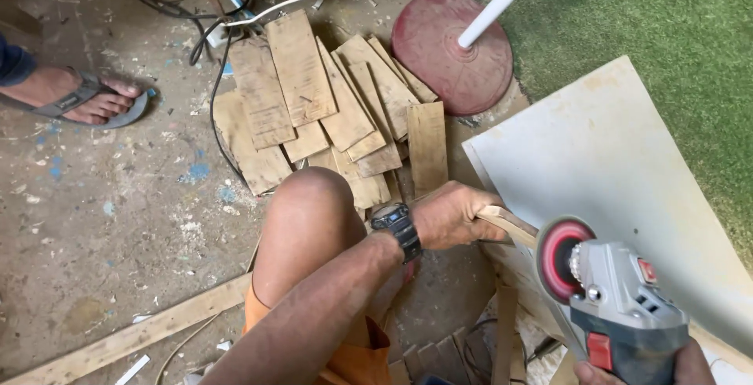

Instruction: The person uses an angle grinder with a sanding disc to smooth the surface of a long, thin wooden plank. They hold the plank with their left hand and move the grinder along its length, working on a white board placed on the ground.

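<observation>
My left hand (451, 214), with a black wristwatch (398, 227) on the wrist, grips one end of a narrow curved wooden piece (511, 225). At the bottom right my right hand (690, 365) holds a grey angle grinder (623, 310). Its red sanding disc (558, 258) sits right next to the wooden piece. My bare knee (310, 212) rises between the hands and a pile of flat wooden boards (321, 103).
A white board (620, 173) lies at the right on green artificial turf (667, 24). A red round stand base (451, 52) with a white pole is behind the boards. Cables (212, 36) run at the top. Another person's sandalled foot (82, 99) is at left. A long wooden strip (133, 334) lies on the dusty floor.
</observation>
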